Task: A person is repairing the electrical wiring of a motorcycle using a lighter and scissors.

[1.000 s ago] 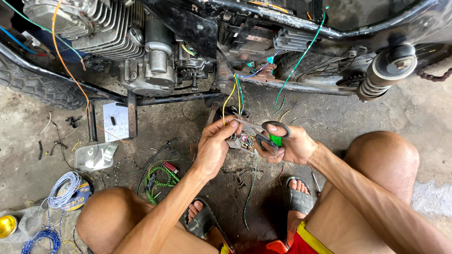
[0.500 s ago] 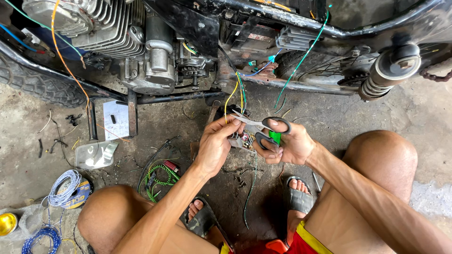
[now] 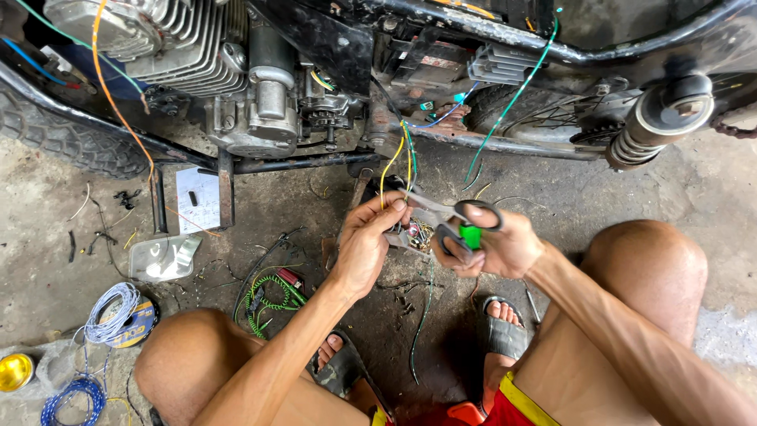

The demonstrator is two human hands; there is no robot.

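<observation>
The right hand (image 3: 505,246) gripped scissors (image 3: 453,217), blades pointing toward nine o'clock at the wires (image 3: 394,162). The left hand (image 3: 367,244) pinched those wires, which hung at twelve o'clock from the motorcycle frame (image 3: 505,142).

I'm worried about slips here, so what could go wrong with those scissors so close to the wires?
The scissors in the right hand point at the left hand, whose fingers pinch the yellow wire; a slip might nick a fingertip. The green wire runs alongside and could be cut by mistake.
</observation>
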